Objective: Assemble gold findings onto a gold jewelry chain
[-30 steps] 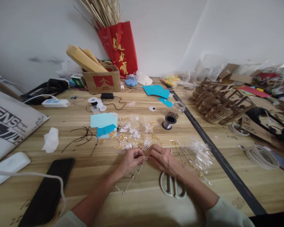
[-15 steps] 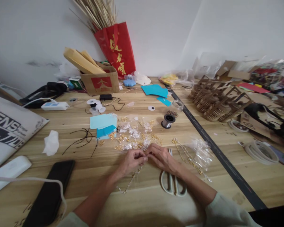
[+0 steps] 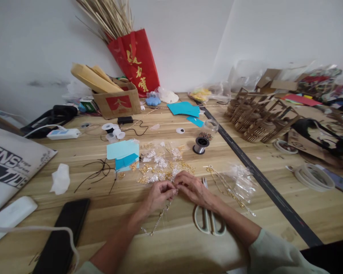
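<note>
A thin beaded chain hangs from the pinched fingers of my left hand and trails onto the wooden table. My right hand meets it fingertip to fingertip, its fingers closed on something too small to make out. Just beyond both hands lie gold and silver beads in small piles and clear bags. White-handled scissors rest partly under my right wrist. To the right, gold chains lie beside clear plastic bags.
A wire spool and a glass jar stand behind the beads. Blue cards and black cords lie left of them. A black phone is at the front left. A dark strip crosses the right side.
The camera view has shifted slightly, so the background sits a little further left. Both hands stay together at nearly the same place, with the chain still hanging from the left one.
</note>
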The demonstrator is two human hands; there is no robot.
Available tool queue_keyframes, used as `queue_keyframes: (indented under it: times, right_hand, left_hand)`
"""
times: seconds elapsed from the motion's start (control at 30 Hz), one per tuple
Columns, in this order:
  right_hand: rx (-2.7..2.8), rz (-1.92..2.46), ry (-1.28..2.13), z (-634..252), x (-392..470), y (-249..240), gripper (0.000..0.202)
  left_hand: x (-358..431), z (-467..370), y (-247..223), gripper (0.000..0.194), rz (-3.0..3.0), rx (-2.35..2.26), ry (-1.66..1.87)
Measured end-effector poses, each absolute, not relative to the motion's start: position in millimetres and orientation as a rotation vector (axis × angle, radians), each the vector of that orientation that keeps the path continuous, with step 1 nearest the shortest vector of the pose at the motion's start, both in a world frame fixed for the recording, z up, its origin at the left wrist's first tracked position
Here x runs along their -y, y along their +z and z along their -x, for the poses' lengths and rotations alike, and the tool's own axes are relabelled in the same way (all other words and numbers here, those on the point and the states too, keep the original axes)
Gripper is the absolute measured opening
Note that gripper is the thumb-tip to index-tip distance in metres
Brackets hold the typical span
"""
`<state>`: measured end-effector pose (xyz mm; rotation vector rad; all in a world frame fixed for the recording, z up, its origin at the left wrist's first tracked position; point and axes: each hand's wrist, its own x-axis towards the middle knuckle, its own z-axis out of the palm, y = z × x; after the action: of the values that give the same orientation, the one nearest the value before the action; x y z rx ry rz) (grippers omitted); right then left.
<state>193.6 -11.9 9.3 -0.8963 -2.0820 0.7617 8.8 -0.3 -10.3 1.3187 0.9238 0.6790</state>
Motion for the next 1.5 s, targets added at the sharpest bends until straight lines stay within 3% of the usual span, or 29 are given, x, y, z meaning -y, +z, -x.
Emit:
queue_keyframes:
  times: [0.5,1.5]
  right_hand:
    - [2.282,0.968,0.480,-196,15,3,0.012]
    - [2.167,0.943,0.670,-192,18,7,0.012]
  left_hand:
    - [-1,-5,-15,0.023,-1.385,-0.937,0.776]
    - [1,-7,1,0.026,-1.167,-0.915,0.780]
